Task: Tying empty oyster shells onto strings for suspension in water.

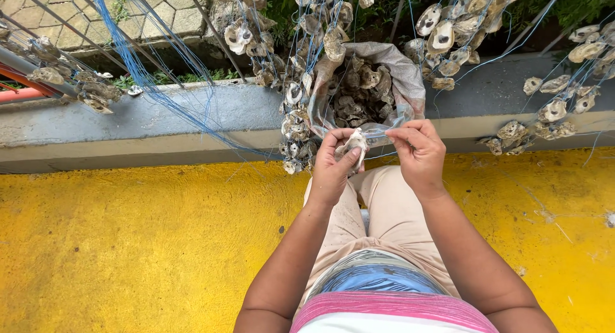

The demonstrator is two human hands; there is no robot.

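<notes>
The left hand [330,169] has its grip clenched on a pale, rough oyster shell [354,142], pinched between thumb and fingers just above the person's lap. The right hand [419,155] is held just beside it, fingertips pinched together near the shell; whether a thin line runs between them is too fine to tell, so I cannot say what that grip grasps. Both hands hover in front of an open grey woven sack [397,73] filled with more brownish oyster shells, which leans against a grey concrete kerb [160,118]. Strands of thin blue cord [147,70] hang across the kerb from the upper left, and clusters of strung oyster shells [448,35] dangle on such cords around and beside the sack. The person sits with beige trousers [391,211] on a yellow painted floor [128,243]. An orange-red metal pipe [19,92] shows at the far left edge.
</notes>
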